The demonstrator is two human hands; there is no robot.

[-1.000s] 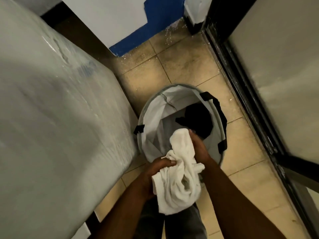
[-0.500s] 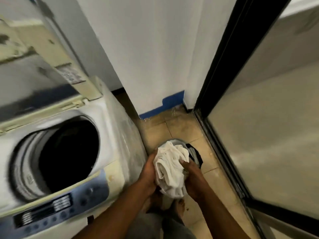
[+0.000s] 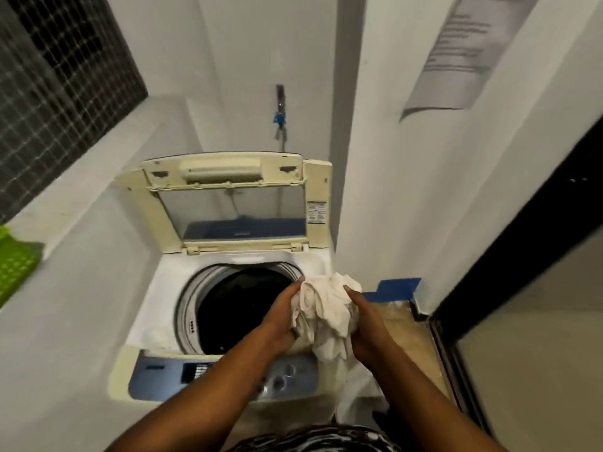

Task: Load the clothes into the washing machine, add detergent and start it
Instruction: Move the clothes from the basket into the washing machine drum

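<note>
A top-loading washing machine (image 3: pixel 153 298) stands in front of me with its cream lid (image 3: pixel 228 203) raised upright and the dark drum (image 3: pixel 241 308) open. A bunched white cloth (image 3: pixel 324 308) hangs over the drum's right rim, part of it trailing down past the blue control panel (image 3: pixel 156 376). My left hand (image 3: pixel 282 316) grips the cloth's left side and my right hand (image 3: pixel 363 324) grips its right side. Dark fabric seems to lie inside the drum, too dim to make out.
White walls close in on the left, back and right. A green plastic basket (image 3: pixel 13 259) sits on the left ledge below a mesh window (image 3: pixel 58 60). A tap (image 3: pixel 280 109) is on the back wall. A dark-framed glass door (image 3: pixel 522 256) stands at the right, tan floor beside it.
Both hands lifted the white cloth out of the floor hamper and carried it left and up to the drum's rim. The view swung from the floor to the machine; the hamper is out of sight.
</note>
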